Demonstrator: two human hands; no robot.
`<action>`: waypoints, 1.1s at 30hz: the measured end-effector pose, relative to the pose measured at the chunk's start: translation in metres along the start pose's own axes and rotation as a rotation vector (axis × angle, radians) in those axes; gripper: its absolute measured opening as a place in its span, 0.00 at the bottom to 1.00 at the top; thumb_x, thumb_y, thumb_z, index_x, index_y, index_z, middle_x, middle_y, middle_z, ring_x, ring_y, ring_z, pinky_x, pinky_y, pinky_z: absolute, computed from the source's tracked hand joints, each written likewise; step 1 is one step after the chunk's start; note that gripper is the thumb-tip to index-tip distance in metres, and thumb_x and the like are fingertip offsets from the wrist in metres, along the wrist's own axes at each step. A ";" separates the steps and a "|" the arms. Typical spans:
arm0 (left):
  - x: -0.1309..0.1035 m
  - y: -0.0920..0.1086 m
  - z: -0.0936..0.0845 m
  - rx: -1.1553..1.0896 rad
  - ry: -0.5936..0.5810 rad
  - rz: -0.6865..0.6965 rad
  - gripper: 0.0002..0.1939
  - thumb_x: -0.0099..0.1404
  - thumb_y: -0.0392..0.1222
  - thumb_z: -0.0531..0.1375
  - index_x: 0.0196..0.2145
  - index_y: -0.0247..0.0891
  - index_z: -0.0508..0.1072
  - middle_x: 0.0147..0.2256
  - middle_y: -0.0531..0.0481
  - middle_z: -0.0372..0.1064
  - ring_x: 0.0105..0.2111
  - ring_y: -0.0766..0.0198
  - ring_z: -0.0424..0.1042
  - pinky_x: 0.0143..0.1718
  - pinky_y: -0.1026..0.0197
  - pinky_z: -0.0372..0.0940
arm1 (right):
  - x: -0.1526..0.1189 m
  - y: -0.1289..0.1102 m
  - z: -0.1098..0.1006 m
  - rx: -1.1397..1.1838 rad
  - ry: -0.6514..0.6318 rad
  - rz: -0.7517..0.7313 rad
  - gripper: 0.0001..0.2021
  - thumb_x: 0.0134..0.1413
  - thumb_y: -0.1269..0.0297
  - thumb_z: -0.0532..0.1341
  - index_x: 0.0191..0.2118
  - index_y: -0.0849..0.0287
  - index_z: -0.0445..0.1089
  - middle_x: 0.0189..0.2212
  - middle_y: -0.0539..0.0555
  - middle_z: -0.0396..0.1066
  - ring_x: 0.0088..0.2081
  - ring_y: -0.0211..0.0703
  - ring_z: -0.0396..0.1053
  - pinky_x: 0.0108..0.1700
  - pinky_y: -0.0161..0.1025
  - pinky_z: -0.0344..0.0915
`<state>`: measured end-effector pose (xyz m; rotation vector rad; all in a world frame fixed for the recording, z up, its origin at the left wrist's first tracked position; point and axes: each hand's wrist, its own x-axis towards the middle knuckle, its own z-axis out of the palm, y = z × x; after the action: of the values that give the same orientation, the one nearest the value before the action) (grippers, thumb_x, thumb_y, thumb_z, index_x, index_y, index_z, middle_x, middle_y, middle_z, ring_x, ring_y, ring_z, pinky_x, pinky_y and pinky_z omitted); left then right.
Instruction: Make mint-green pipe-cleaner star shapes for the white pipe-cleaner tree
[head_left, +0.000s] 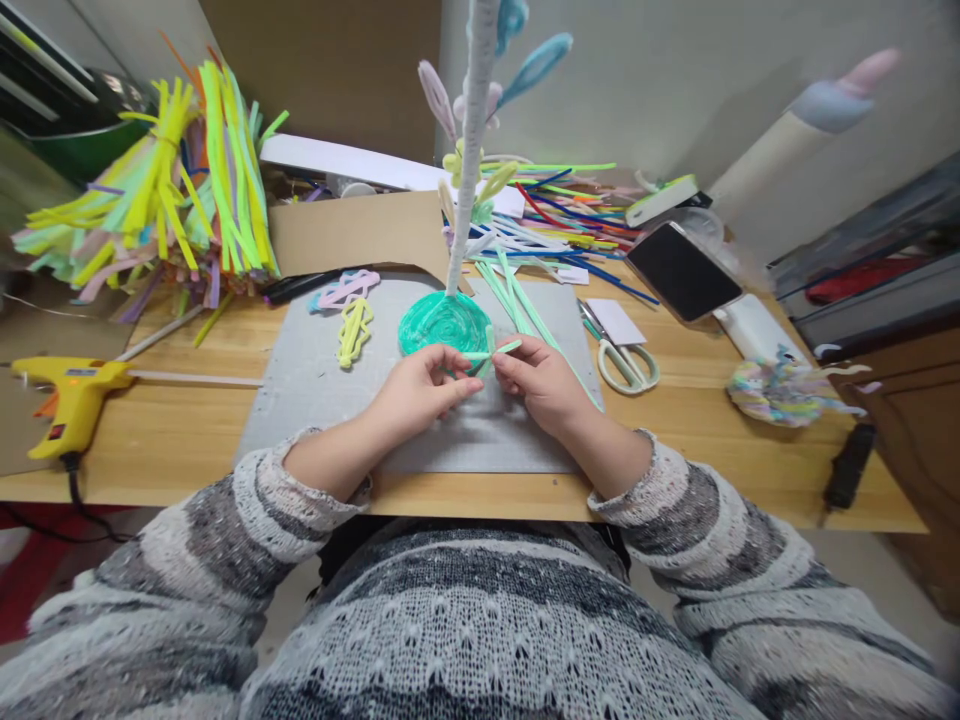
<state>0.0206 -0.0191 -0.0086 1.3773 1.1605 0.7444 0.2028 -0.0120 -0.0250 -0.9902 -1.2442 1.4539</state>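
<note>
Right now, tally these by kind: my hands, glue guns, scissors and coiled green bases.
Left hand and right hand: 2
Glue gun: 1
Scissors: 1
Coiled green base: 1
Total: 5

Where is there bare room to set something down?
Wooden table: between scissors and fuzzy pastel piece; between glue gun and grey mat, beside the white stick. Mat: between yellow piece and left hand. Crowded: pipe cleaners behind the green base.
</note>
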 end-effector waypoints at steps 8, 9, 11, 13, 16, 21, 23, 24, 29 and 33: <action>-0.001 0.000 0.004 0.016 0.027 0.039 0.06 0.62 0.40 0.59 0.30 0.34 0.70 0.17 0.56 0.63 0.16 0.72 0.60 0.18 0.68 0.55 | 0.000 0.003 0.001 0.052 0.024 0.060 0.12 0.45 0.57 0.68 0.31 0.56 0.66 0.18 0.43 0.63 0.21 0.32 0.57 0.24 0.33 0.51; -0.001 0.000 0.003 0.018 0.048 0.067 0.07 0.62 0.41 0.59 0.30 0.34 0.70 0.18 0.56 0.63 0.16 0.72 0.61 0.18 0.68 0.56 | -0.001 0.002 0.001 0.024 0.033 0.057 0.12 0.45 0.58 0.67 0.29 0.57 0.66 0.18 0.43 0.64 0.21 0.33 0.58 0.25 0.33 0.52; 0.000 -0.002 0.003 0.005 0.080 0.112 0.08 0.62 0.42 0.59 0.30 0.35 0.69 0.18 0.56 0.63 0.17 0.71 0.61 0.19 0.68 0.57 | -0.001 -0.001 0.002 -0.049 0.028 0.042 0.10 0.46 0.59 0.66 0.26 0.58 0.66 0.18 0.45 0.66 0.22 0.33 0.59 0.26 0.33 0.54; 0.000 -0.002 0.003 -0.001 0.099 0.120 0.07 0.61 0.43 0.60 0.31 0.35 0.69 0.19 0.56 0.64 0.18 0.71 0.62 0.19 0.67 0.57 | -0.002 -0.004 0.003 -0.101 0.007 0.025 0.09 0.47 0.60 0.64 0.25 0.58 0.66 0.18 0.46 0.66 0.22 0.33 0.60 0.26 0.33 0.54; -0.001 0.000 0.003 0.038 0.114 0.101 0.07 0.60 0.42 0.60 0.29 0.35 0.70 0.17 0.56 0.63 0.17 0.70 0.61 0.19 0.67 0.56 | -0.003 -0.008 0.004 -0.130 -0.018 0.019 0.10 0.46 0.59 0.65 0.24 0.58 0.66 0.18 0.45 0.65 0.22 0.34 0.60 0.27 0.34 0.55; -0.005 0.004 0.000 0.101 0.111 0.135 0.08 0.61 0.41 0.59 0.26 0.35 0.70 0.16 0.55 0.63 0.17 0.70 0.61 0.20 0.66 0.56 | -0.004 -0.009 0.004 -0.081 -0.027 0.074 0.13 0.48 0.52 0.63 0.28 0.58 0.67 0.20 0.47 0.67 0.24 0.35 0.63 0.29 0.35 0.57; -0.007 0.004 -0.002 0.122 0.091 0.147 0.08 0.60 0.40 0.59 0.25 0.35 0.70 0.16 0.55 0.64 0.17 0.70 0.62 0.21 0.66 0.57 | -0.004 -0.009 0.003 -0.086 -0.045 0.100 0.14 0.47 0.50 0.64 0.30 0.57 0.67 0.20 0.47 0.68 0.24 0.36 0.63 0.28 0.35 0.57; -0.007 0.004 -0.002 0.129 0.081 0.146 0.08 0.60 0.40 0.59 0.25 0.35 0.70 0.16 0.55 0.64 0.17 0.70 0.62 0.21 0.66 0.57 | -0.004 -0.010 0.002 -0.115 -0.058 0.103 0.15 0.46 0.51 0.65 0.29 0.58 0.67 0.20 0.47 0.68 0.24 0.36 0.63 0.28 0.34 0.56; -0.005 0.002 -0.001 0.056 0.110 0.141 0.08 0.61 0.42 0.60 0.28 0.35 0.71 0.18 0.55 0.65 0.18 0.70 0.63 0.21 0.66 0.58 | -0.006 -0.014 0.001 -0.269 -0.082 0.080 0.14 0.46 0.53 0.66 0.28 0.59 0.67 0.19 0.46 0.64 0.22 0.33 0.56 0.26 0.34 0.51; -0.002 0.000 0.001 -0.053 0.121 0.132 0.10 0.61 0.45 0.61 0.36 0.35 0.71 0.22 0.55 0.66 0.18 0.71 0.62 0.21 0.67 0.58 | -0.005 -0.011 0.001 -0.208 -0.020 0.012 0.15 0.46 0.53 0.66 0.25 0.59 0.66 0.20 0.45 0.62 0.23 0.34 0.56 0.29 0.35 0.53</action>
<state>0.0213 -0.0215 -0.0088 1.3901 1.1424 0.9574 0.2045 -0.0169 -0.0138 -1.1245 -1.4277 1.3655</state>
